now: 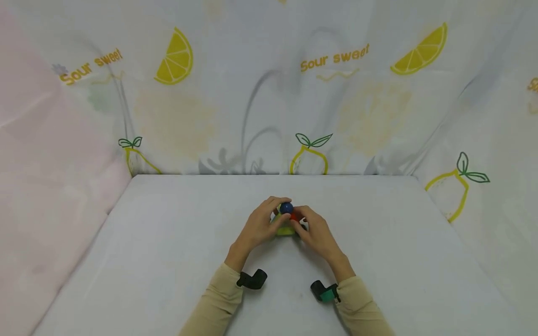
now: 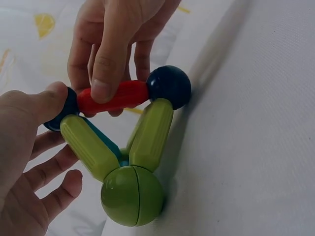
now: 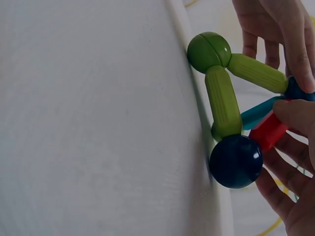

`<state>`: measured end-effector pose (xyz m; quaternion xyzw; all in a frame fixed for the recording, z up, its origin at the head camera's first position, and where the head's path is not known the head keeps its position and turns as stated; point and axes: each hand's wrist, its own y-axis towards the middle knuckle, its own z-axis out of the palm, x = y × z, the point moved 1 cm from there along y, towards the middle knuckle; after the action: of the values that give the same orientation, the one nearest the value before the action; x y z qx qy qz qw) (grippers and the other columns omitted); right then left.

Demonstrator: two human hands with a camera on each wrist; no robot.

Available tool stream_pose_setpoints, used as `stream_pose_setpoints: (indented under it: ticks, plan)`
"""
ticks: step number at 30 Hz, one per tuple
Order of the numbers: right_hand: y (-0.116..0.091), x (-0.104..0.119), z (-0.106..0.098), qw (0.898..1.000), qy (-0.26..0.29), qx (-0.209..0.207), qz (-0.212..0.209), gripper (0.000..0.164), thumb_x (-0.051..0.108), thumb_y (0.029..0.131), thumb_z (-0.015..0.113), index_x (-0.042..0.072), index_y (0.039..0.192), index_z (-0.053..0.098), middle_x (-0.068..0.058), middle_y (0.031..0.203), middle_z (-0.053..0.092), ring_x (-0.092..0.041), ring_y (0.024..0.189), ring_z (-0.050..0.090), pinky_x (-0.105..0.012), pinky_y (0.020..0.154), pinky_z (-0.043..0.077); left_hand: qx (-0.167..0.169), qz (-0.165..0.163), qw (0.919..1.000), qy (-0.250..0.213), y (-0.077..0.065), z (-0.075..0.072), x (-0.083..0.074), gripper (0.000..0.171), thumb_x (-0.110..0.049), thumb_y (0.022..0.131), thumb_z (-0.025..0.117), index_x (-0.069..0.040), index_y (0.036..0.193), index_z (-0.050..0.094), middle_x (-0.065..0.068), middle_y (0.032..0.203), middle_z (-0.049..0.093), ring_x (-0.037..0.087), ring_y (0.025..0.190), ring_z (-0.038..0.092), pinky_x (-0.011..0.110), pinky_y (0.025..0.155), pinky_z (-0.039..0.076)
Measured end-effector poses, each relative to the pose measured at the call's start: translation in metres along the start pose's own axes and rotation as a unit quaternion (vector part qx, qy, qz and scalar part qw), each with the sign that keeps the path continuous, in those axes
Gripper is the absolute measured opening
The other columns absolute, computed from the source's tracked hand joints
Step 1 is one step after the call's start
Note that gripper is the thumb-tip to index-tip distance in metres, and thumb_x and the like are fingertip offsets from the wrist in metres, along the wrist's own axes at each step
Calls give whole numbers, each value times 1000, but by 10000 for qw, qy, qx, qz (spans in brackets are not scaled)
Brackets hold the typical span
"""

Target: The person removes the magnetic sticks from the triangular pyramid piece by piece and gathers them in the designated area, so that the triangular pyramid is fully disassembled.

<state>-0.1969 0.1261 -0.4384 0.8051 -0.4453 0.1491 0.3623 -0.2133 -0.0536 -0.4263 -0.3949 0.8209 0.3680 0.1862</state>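
A small frame of toy rods and balls sits on the white table, under both hands. My left hand (image 1: 261,225) pinches the dark blue ball (image 1: 286,208) at its top. The red rod (image 2: 125,95) joins that ball to a second dark blue ball (image 3: 236,162) resting low on the table; my right hand (image 1: 318,233) holds this rod between thumb and fingers. Two lime-green rods (image 2: 152,135) meet at a green ball (image 2: 132,196), one coming from each blue ball. Behind them a teal rod (image 3: 259,113) and another green ball (image 3: 215,132) are partly hidden.
The white tabletop (image 1: 159,242) spreads around the hands. A lemon-print cloth (image 1: 235,93) hangs behind its far edge, and a pink cloth (image 1: 50,163) hangs at the left. Small dark wrist cameras (image 1: 253,280) stick out from both wrists.
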Motion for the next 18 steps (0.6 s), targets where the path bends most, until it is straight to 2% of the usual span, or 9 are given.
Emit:
stream_pose_setpoints:
  ticks: [7,11,18]
  plan:
    - [3,-1,-6,9999,113,99,50,26,12,92,61,7,117,57,-6,107,64,-17,95,63,-33,78,54,-131,-23,9999,6,4,-2,-2,37,-23,92,61,-12,127,55,3,113,61,10,81,53,21,65,45]
    - [2,-5,-11,9991,353,28,217,26,10,91,61,5,117,56,-8,108,64,-20,98,64,-35,81,55,-274,-312,9991,-44,3,-7,4,36,-23,94,58,-10,128,53,5,111,61,12,83,56,20,63,46]
    - [-3,-18,-22,9965,551,-22,624,31,10,92,61,3,121,54,-8,108,64,-22,98,64,-38,86,53,-189,-874,9951,-418,-6,-19,21,37,-22,96,56,-9,130,51,7,111,61,14,87,58,23,69,50]
